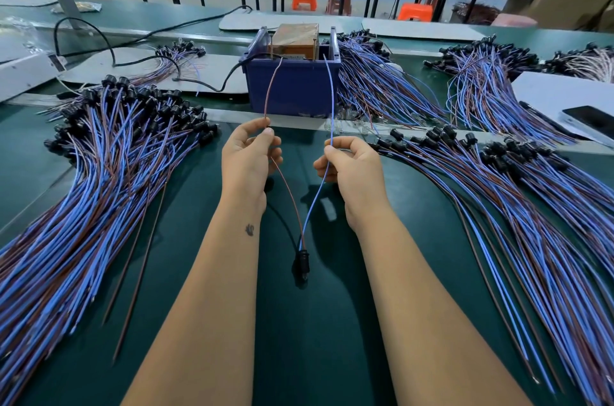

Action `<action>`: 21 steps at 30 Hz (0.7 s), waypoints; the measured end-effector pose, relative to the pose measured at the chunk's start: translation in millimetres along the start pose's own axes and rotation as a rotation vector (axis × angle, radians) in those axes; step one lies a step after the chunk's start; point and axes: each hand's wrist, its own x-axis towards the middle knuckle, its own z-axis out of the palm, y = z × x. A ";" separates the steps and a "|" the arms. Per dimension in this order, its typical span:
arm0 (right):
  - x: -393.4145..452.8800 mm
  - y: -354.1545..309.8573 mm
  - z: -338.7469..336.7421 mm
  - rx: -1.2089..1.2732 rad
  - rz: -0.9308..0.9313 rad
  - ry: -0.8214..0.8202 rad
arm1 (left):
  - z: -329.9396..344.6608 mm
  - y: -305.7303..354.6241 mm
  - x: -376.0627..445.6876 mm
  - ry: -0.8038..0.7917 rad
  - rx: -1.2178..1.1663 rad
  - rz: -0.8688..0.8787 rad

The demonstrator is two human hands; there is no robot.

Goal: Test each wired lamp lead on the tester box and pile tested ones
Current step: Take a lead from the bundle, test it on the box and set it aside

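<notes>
— What lies at the left of the frame?
— A big pile of leads (pixel 109 173), blue and brown wires with black sockets, fanned over the green counter (pixel 206 272).

— And the middle?
— The left hand (pixel 251 156) has its grip clamped on the brown wire (pixel 270 90), pinched between thumb and forefinger. The right hand (pixel 349 161) has its grip clamped on the blue wire (pixel 330 96) in the same way. Both wires run up to the top of the tester box (pixel 294 80), centre frame, and join below at a black lamp socket (pixel 301 267) hanging between the forearms, low in the centre.

— Do the wire ends touch the box's contacts?
— Cannot tell.

— The right side?
— More leads (pixel 518 206) spread across the counter, and a phone (pixel 593 121) at the right edge.
</notes>
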 end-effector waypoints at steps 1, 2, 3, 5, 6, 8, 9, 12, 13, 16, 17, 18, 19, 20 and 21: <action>-0.1 0.5 0.2 -0.020 -0.004 -0.006 | -0.1 0.1 0.0 0.003 0.000 -0.001; -0.1 1.0 0.6 -0.038 -0.007 -0.012 | 0.1 0.2 -0.2 0.005 -0.002 -0.003; -0.3 1.2 0.9 -0.052 -0.011 -0.017 | 0.2 0.5 -0.3 0.006 -0.005 -0.004; -0.5 1.7 1.5 -0.075 -0.020 -0.026 | 0.5 1.1 -0.8 0.004 -0.010 -0.004; -0.6 2.0 1.8 -0.082 -0.025 -0.030 | 0.6 1.5 -1.1 0.005 -0.011 -0.004; -0.7 2.1 1.9 -0.094 -0.031 -0.035 | 0.7 2.2 -1.8 0.011 -0.016 -0.003; -0.8 2.2 1.8 -0.098 -0.034 -0.037 | 0.7 2.6 -2.0 0.017 -0.020 -0.004; -0.8 2.2 2.1 -0.105 -0.038 -0.042 | 1.1 3.7 -2.7 0.042 -0.039 -0.011; -0.8 2.3 2.0 -0.106 -0.038 -0.043 | 1.0 4.3 -2.6 0.052 -0.049 -0.017; -0.5 3.2 1.9 -0.109 -0.039 -0.046 | 0.0 5.8 -2.4 0.072 -0.089 -0.038; -0.3 3.4 1.8 -0.115 -0.040 -0.047 | -0.4 6.2 -2.3 0.073 -0.102 -0.042; -0.2 3.7 1.6 -0.122 -0.042 -0.048 | -0.6 6.6 -2.3 0.072 -0.113 -0.044; 0.0 3.9 1.5 -0.127 -0.044 -0.049 | -0.8 6.9 -2.2 0.072 -0.121 -0.045; 0.1 4.1 1.4 -0.130 -0.045 -0.050 | -0.8 7.0 -2.3 0.073 -0.126 -0.045; 0.2 4.2 1.4 -0.131 -0.045 -0.051 | -0.9 7.2 -2.4 0.074 -0.129 -0.045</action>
